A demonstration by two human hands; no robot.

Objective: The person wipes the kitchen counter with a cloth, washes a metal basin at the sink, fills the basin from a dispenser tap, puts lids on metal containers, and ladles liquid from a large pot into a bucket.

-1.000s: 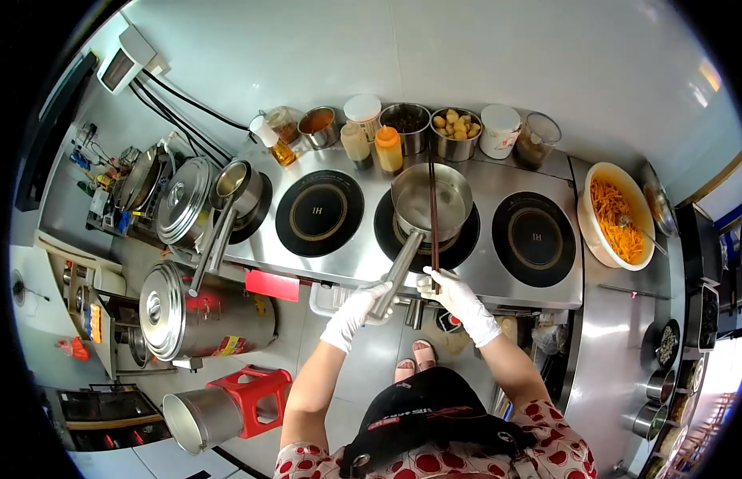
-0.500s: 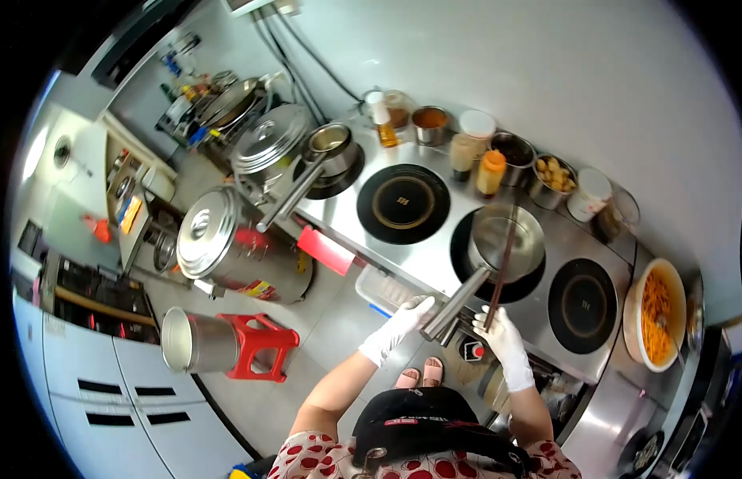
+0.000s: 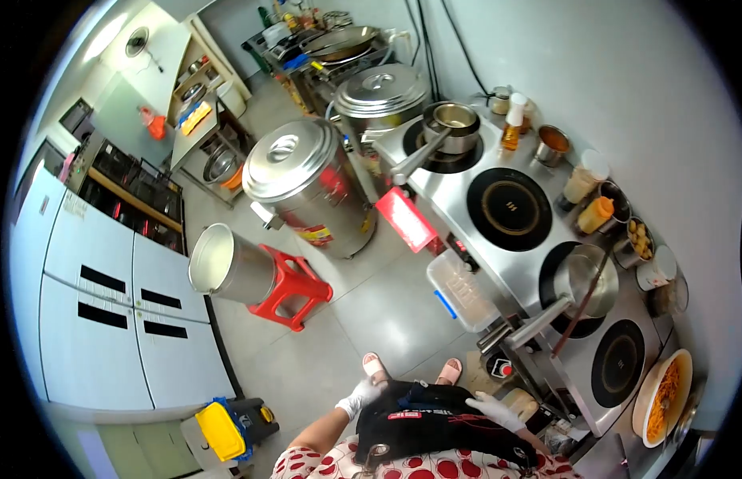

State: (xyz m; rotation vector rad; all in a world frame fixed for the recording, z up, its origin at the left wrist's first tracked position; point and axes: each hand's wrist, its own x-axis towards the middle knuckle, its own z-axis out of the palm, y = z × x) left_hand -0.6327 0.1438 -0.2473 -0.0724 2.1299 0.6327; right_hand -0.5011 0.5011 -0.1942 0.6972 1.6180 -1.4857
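Note:
Both hands wear white gloves and are down by the black apron (image 3: 419, 415). My left hand (image 3: 361, 397) is at the apron's left edge, its fingertips too small and partly hidden to read. My right hand (image 3: 495, 410) lies against the apron's right side, fingers stretched out, holding nothing. A steel saucepan (image 3: 577, 275) with liquid in it stands on a round black hob, its handle (image 3: 540, 322) pointing toward the front edge. Dark chopsticks (image 3: 579, 313) rest across the saucepan, their near ends past its rim.
Left of the saucepan is another hob (image 3: 509, 209); smaller pans (image 3: 453, 132) stand beyond it. Sauce bottles and tins line the wall. A bowl of orange shreds (image 3: 664, 399) is at right. Large lidded pot (image 3: 291, 172), red stool (image 3: 295, 287) and clear plastic box (image 3: 464, 291) are nearer.
Both hands have let go of the pan handle and chopsticks and moved down to the apron. The view has turned left, showing more floor and cabinets.

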